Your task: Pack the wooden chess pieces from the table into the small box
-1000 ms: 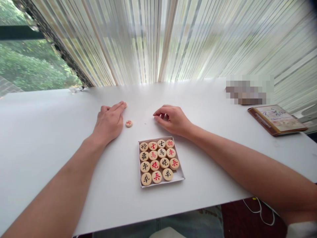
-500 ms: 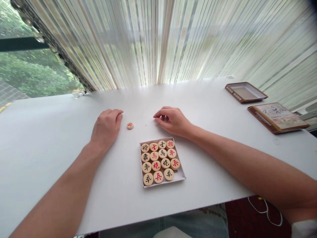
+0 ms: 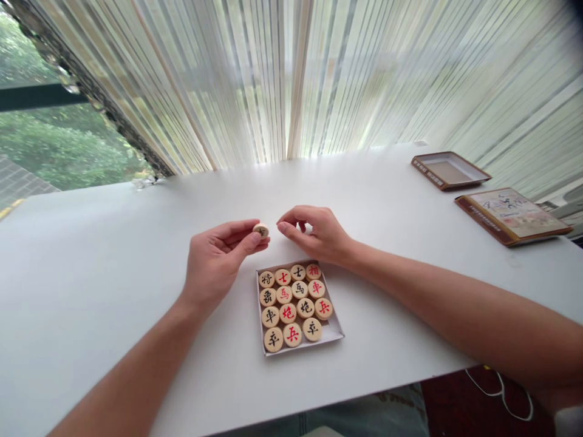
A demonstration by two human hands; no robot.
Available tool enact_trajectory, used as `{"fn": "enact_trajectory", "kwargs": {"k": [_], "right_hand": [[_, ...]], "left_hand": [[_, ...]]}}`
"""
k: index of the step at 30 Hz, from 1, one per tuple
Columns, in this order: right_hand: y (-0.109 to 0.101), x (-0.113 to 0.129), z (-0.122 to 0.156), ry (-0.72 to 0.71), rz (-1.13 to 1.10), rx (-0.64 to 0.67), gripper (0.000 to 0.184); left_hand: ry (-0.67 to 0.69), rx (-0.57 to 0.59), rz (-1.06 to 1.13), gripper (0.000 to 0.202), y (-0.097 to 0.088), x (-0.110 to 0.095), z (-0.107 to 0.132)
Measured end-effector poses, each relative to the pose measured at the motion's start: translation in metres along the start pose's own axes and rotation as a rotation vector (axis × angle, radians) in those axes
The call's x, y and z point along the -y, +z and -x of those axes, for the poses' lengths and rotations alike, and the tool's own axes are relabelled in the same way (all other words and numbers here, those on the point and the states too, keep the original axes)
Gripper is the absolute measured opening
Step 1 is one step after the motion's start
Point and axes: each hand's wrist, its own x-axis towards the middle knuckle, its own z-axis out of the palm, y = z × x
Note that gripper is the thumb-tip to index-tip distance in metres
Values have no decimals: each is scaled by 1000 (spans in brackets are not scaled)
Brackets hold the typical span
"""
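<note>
My left hand (image 3: 218, 252) is closed, pinching a round wooden Chinese chess piece (image 3: 261, 230) between thumb and fingers. A black character partly shows on its face, and the piece is held up above the table. Just to the right, my right hand (image 3: 314, 230) is closed, with thumb and index fingertip together and no piece visible between them. Nearer to me lies a shallow white box tray (image 3: 336, 331), holding rows of pieces with red and black characters. Its near right corner shows bare tray beside a black-marked piece (image 3: 312, 329).
Both hands are over a white table (image 3: 113, 243). At the far right lie an open brown-edged box part (image 3: 450, 170) and a box lid with a printed picture (image 3: 514, 212). A pale string curtain (image 3: 255, 79) hangs along the table's back edge.
My left hand has moved right and turned, bringing the black-marked piece into sight. The red-marked piece that lay on the table no longer shows. My right hand's fingertips have come together.
</note>
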Motion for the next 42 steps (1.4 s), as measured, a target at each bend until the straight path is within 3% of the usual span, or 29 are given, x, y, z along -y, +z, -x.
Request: {"fn": "enact_trajectory", "kwargs": {"k": [5, 12, 19, 26, 33, 42], "right_hand": [[0, 17, 7, -28, -132, 92, 21], [3, 25, 11, 36, -248, 104, 19], [9, 29, 14, 144, -355, 99, 12], [8, 34, 13, 257, -480, 111, 23], [0, 40, 4, 426, -680, 118, 37], [0, 36, 6, 409, -651, 87, 29]], "left_hand": [[-110, 86, 148, 23, 3, -4, 5], [-111, 173, 108, 23, 2, -4, 8], [-46, 139, 43, 29, 6, -5, 9], [-74, 93, 62, 37, 4, -7, 8], [8, 84, 30, 26, 4, -7, 9], [-4, 76, 23, 26, 4, -7, 9]]}}
